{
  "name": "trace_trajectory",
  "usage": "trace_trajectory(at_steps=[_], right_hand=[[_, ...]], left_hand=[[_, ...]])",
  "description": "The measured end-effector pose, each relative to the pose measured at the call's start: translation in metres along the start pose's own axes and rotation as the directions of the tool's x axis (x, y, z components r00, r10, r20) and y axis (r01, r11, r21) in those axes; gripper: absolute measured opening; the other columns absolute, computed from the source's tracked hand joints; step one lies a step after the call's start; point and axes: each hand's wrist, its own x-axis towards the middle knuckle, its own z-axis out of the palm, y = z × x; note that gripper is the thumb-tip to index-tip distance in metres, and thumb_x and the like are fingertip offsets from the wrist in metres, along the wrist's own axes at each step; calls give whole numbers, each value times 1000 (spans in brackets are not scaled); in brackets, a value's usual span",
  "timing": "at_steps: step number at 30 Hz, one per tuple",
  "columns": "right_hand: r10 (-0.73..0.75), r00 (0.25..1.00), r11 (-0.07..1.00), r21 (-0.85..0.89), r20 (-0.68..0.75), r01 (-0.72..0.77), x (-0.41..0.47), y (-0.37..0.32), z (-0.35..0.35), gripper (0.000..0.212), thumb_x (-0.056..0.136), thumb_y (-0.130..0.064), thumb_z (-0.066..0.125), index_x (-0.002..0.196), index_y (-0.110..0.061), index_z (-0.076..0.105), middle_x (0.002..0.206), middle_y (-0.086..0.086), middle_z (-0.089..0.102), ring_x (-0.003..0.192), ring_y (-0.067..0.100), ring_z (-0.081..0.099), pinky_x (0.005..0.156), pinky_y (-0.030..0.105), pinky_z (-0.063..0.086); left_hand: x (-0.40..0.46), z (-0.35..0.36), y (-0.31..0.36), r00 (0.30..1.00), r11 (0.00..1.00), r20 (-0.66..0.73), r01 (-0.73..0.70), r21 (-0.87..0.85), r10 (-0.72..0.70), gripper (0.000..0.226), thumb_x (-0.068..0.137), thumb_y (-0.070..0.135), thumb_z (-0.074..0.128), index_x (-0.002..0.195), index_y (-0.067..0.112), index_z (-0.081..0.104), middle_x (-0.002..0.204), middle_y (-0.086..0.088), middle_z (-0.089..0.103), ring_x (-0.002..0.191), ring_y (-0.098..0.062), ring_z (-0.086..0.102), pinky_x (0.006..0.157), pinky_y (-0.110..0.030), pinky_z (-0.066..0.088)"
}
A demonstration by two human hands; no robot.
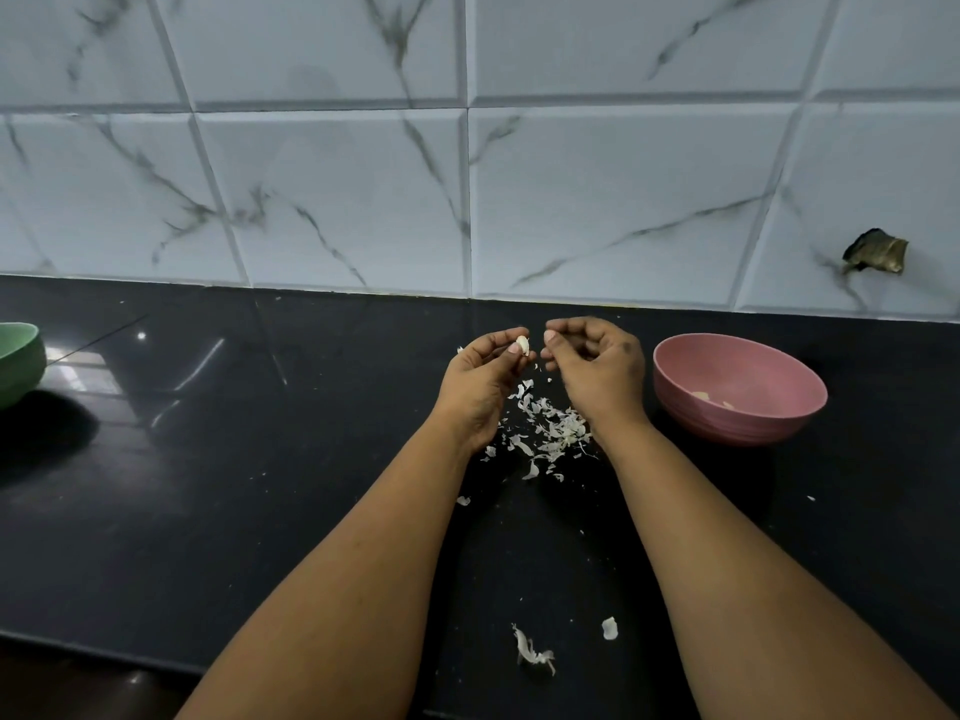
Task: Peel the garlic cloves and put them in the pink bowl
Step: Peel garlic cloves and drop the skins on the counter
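My left hand (480, 381) pinches a pale garlic clove (522, 345) between thumb and fingertips, held above the black counter. My right hand (597, 374) hovers just to the right of the clove, fingers curled, thumb and forefinger close together; I cannot see anything between them. The pink bowl (779, 423) stands on the counter right of my right hand, with a few peeled cloves (701, 395) lying inside. A heap of white garlic skins (550, 428) lies on the counter below and between my hands.
A green bowl (18, 363) stands at the far left edge. More skin scraps (532, 654) lie near the counter's front edge (104, 654). The marble-tiled wall (467, 200) closes the back, with a dark object (878, 252) stuck to it at right.
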Motion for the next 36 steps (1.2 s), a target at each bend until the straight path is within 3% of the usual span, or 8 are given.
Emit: trace_trajectory(at_steps=[4, 9, 19, 26, 31, 36], right_hand=[[-13, 999, 995, -97, 45, 18, -1, 4, 0, 5, 87, -14, 70, 84, -18, 72, 70, -3, 72, 63, 9, 69, 65, 26, 57], [-18, 994, 974, -225, 108, 42, -3, 4, 0, 11, 85, -19, 70, 75, -21, 73, 70, -3, 71, 68, 15, 69, 70, 36, 60], [2, 987, 964, -263, 160, 41, -3, 9, -1, 9, 83, -21, 71, 79, -15, 76, 68, -2, 72, 67, 13, 71, 69, 38, 60], [-21, 987, 951, -302, 157, 68, -4, 10, -2, 13, 83, -25, 72, 77, -14, 75, 66, -4, 70, 62, 9, 68, 63, 27, 58], [-23, 990, 947, -314, 142, 67, -3, 11, -2, 12, 82, -23, 73, 75, -13, 74, 62, -7, 68, 53, -3, 60, 55, 14, 48], [-6, 991, 954, -297, 136, 47, -3, 11, 0, 15, 83, -25, 72, 76, -11, 73, 65, -4, 69, 57, 4, 62, 57, 19, 51]], left_hand=[[0, -1, 0, 1000, 1000, 6, -1, 12, 1, 16, 94, -4, 55, 102, 4, 67, 90, -6, 70, 80, -12, 67, 76, -18, 55], [-1, -1, 0, 999, 996, 39, -27, 87, 24, 15, 94, -4, 56, 101, 4, 67, 84, -5, 72, 78, -10, 69, 74, -19, 55], [1, -6, -1, 990, 924, 53, -141, 356, 131, 13, 93, 1, 62, 103, 3, 70, 91, -10, 72, 83, -14, 71, 77, -22, 55], [1, -6, -5, 987, 884, 29, -157, 441, 161, 17, 89, 6, 70, 106, 3, 72, 96, -11, 75, 91, -16, 72, 80, -21, 55], [4, -7, -8, 988, 878, 22, -148, 455, 155, 16, 89, 7, 69, 105, 6, 73, 96, -9, 75, 93, -16, 72, 80, -20, 54], [6, -7, -10, 992, 900, 15, -120, 419, 126, 15, 93, 7, 64, 106, 6, 72, 99, -12, 74, 97, -19, 71, 86, -25, 55]])
